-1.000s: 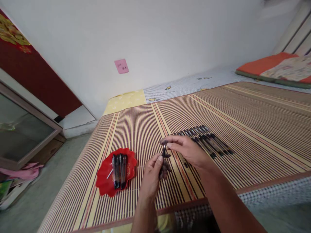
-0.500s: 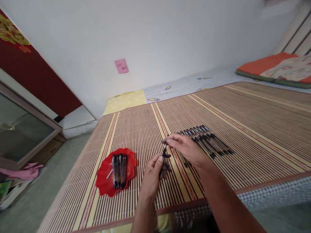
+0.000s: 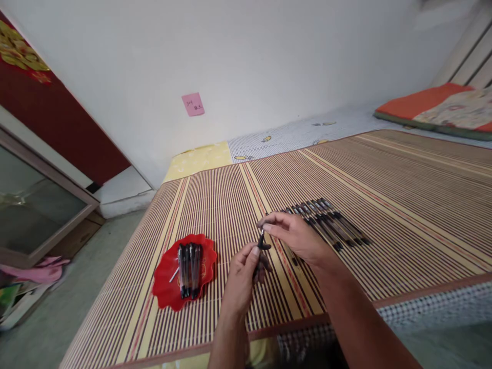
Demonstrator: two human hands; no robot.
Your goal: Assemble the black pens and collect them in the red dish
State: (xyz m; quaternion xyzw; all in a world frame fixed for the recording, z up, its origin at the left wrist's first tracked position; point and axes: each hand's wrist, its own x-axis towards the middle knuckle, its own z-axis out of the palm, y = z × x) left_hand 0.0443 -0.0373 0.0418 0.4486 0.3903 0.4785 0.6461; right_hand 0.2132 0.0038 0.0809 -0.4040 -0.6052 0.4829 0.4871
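My left hand (image 3: 241,279) is closed around the lower part of a dark pen (image 3: 260,242), held upright over the striped bamboo mat (image 3: 230,205). My right hand (image 3: 295,237) pinches the pen's top end between thumb and fingers. Left of my hands lies a red plate (image 3: 165,287) with several dark pens (image 3: 188,264) and a thin white refill in it. Behind my right hand a row of several dark pens (image 3: 330,223) lies side by side on the mat.
The mat covers a bed against a white wall with a pink note (image 3: 192,104). An orange cushion (image 3: 434,105) lies at the far right. A glass-fronted cabinet (image 3: 34,205) and pink cloth (image 3: 34,269) are on the floor at left.
Both hands stay on the pen almost unmoved; the right hand's fingers have shifted slightly at the pen's top. The plate and the row of pens are unchanged.
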